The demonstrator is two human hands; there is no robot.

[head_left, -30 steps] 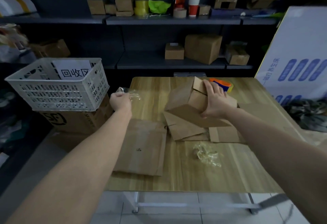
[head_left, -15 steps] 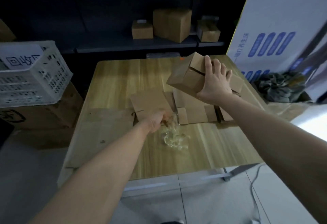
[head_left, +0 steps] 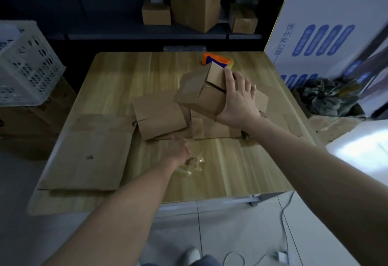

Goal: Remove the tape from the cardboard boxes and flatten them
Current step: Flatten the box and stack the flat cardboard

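White crate (head_left: 25, 64) sits off the left edge, probably for scraps. On the table (head_left: 126, 72) a big flattened sheet (head_left: 88, 152) lies parked at the left. The left hand (head_left: 177, 152) is down on the crumpled tape wad (head_left: 192, 164), too blurry to say if it's gripping. Smaller flattened pieces (head_left: 159, 116) lie behind. Well apart from it, the right hand (head_left: 237, 101) spreads flat fingers over the end flaps of the unflattened box (head_left: 201, 91), steadying it tilted on the pile, I'd guess for collapsing. An orange tape dispenser (head_left: 216, 60) is just behind.
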